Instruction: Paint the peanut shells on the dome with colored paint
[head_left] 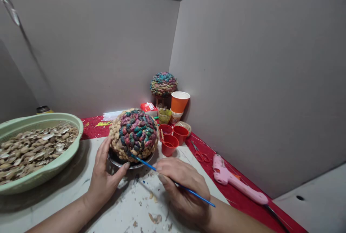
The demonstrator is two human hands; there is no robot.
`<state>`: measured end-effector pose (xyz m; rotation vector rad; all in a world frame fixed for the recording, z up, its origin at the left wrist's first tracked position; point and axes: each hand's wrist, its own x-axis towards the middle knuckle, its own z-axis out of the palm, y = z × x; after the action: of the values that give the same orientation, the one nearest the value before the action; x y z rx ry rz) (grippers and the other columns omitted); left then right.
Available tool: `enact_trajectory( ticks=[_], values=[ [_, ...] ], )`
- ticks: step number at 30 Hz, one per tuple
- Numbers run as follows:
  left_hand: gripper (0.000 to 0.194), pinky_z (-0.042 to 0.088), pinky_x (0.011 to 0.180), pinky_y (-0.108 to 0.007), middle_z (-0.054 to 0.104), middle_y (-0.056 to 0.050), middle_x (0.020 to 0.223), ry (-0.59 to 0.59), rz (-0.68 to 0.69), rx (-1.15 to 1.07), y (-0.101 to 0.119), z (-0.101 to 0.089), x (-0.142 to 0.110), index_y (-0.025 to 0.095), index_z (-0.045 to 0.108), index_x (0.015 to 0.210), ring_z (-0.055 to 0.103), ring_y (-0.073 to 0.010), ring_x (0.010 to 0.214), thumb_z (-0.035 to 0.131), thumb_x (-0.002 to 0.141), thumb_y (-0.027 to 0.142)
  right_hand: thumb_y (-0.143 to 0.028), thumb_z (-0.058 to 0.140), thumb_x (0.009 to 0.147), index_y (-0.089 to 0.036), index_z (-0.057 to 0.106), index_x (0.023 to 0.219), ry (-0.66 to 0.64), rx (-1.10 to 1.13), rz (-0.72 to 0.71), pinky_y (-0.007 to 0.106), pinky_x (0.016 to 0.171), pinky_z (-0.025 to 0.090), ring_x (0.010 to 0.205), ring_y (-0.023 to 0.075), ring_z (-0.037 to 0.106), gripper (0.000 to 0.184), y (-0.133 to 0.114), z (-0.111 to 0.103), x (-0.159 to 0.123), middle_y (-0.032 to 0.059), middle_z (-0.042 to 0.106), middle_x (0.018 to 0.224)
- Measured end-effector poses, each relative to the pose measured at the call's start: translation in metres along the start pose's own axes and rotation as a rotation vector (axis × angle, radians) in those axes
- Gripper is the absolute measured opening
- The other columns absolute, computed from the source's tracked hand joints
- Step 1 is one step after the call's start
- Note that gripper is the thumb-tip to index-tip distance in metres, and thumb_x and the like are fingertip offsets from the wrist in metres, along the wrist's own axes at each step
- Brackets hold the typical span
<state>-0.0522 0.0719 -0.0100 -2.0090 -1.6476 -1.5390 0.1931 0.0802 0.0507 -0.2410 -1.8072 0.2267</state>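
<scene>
A ball covered in peanut shells (137,132) rests in a shallow metal bowl (132,167). Its top and front are painted pink, teal and dark blue; the sides show bare tan shells. My left hand (104,173) steadies it, fingers against the left side and thumb at the bowl's front rim. In my right hand (186,186) a thin blue paintbrush (147,164) is pinched between thumb and fingers, and its tip touches the ball's lower front. Three red cups (170,146) stand just right of the ball, with a small stick in one.
At left sits a green basket (77,143) of empty shells. A finished-looking painted shell piece (163,83) and orange paper cups (180,102) stand in the back corner. Red scissors (201,155) and a pink glue gun (238,182) lie along the right wall. Shell scraps (155,218) litter the front.
</scene>
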Motion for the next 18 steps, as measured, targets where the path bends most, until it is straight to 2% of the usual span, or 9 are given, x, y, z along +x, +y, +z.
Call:
enact_trajectory(
  ticks=[10,14,18],
  values=[
    [0.082,0.044,0.117,-0.059,0.048,-0.013,0.158,0.008,0.006,0.016,-0.0011,0.0,-0.0005,0.035,0.028,0.16,0.048,-0.0335,0.146,0.07,0.09,0.042,-0.003,0.056,0.09,-0.019,0.066,0.09,0.002,-0.077,0.068,0.027,0.063,0.06,0.066,0.0167,0.073,0.019,-0.0019,-0.0019,0.0,0.0044,0.074,0.074],
    [0.082,0.044,0.117,-0.058,0.048,-0.012,0.158,0.012,0.014,0.015,-0.0006,0.0005,-0.0004,0.036,0.028,0.16,0.048,-0.0332,0.146,0.07,0.09,0.041,-0.002,0.058,0.09,-0.02,0.068,0.094,0.034,-0.045,0.05,0.026,0.068,0.062,0.069,0.0162,0.075,0.022,-0.0047,-0.0013,0.0027,0.0035,0.076,0.077],
    [0.082,0.044,0.116,-0.06,0.047,-0.012,0.158,0.005,0.001,0.012,-0.0015,0.0006,-0.001,0.036,0.028,0.16,0.047,-0.0342,0.146,0.071,0.09,0.042,-0.006,0.059,0.094,-0.019,0.07,0.099,0.0,-0.011,0.038,0.027,0.073,0.064,0.074,0.0174,0.077,0.018,-0.0017,0.0019,0.0027,0.0058,0.079,0.081]
  ],
)
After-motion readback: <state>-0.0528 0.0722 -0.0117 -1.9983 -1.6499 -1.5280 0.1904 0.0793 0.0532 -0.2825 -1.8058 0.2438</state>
